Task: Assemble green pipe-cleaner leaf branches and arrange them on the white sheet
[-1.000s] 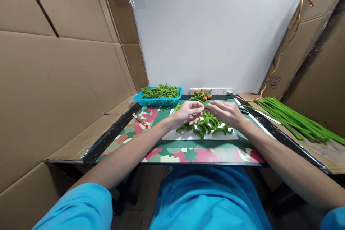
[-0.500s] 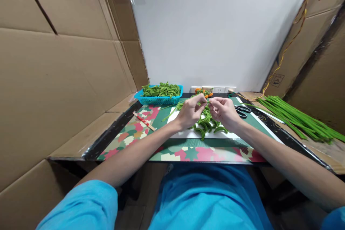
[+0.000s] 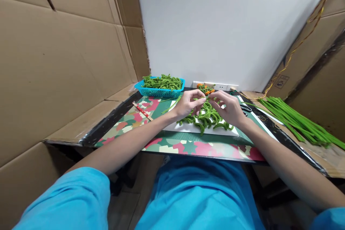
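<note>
Above a white sheet (image 3: 175,126), my left hand (image 3: 189,103) pinches with thumb and forefinger at a short green pipe cleaner, mostly hidden by the fingers. Facing it, my right hand (image 3: 227,107) has its fingertips closed at the same spot, a small gap from the left ones. Under both hands lie several curled green pipe cleaner pieces (image 3: 207,118), spread over the sheet. A longer green stem (image 3: 175,103) sticks out to the left behind my left hand.
A blue basket (image 3: 159,92) heaped with green curled pieces stands at the back left. Orange-and-green pieces (image 3: 207,90) lie by a power strip (image 3: 225,87). Scissors (image 3: 246,108) and a bundle of straight green pipe cleaners (image 3: 302,122) are right; wrapped chopsticks (image 3: 142,111) left. Cardboard walls flank the table.
My fingertips have moved slightly apart, and the right hand's fingers are more raised and arched. The camera view has shifted a little, so more of the curled pieces shows.
</note>
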{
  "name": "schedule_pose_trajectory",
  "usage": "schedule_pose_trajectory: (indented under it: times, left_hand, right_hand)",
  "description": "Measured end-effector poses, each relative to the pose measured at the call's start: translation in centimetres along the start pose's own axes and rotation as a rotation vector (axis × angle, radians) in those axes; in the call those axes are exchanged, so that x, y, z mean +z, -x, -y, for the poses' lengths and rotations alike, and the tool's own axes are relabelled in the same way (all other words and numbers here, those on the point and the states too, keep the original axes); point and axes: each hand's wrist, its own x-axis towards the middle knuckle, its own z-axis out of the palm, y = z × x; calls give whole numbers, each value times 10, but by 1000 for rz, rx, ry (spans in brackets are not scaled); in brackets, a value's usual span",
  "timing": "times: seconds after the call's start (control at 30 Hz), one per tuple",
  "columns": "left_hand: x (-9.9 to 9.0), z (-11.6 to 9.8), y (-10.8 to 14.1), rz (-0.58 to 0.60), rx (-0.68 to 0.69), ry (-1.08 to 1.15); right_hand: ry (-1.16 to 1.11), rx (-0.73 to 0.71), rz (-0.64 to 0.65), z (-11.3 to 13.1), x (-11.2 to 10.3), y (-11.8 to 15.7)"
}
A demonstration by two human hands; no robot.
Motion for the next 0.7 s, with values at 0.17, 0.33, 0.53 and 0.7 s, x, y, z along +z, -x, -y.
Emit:
schedule_pose_trajectory:
  times: [0.17, 0.33, 0.53, 0.7]
  left_hand:
    - [2, 2, 1, 30, 12, -41]
    - [0, 5, 1, -3, 204, -274]
    - [-15, 2, -3, -11, 476, -606]
    - [-14, 4, -2, -67, 464, -570]
  right_hand:
    - [171, -90, 31, 1, -6, 0]
    - [-582, 514, 31, 11, 4, -9]
    - [-861, 714, 160, 13, 4, -17]
    - [-774, 607, 102, 10, 4, -13]
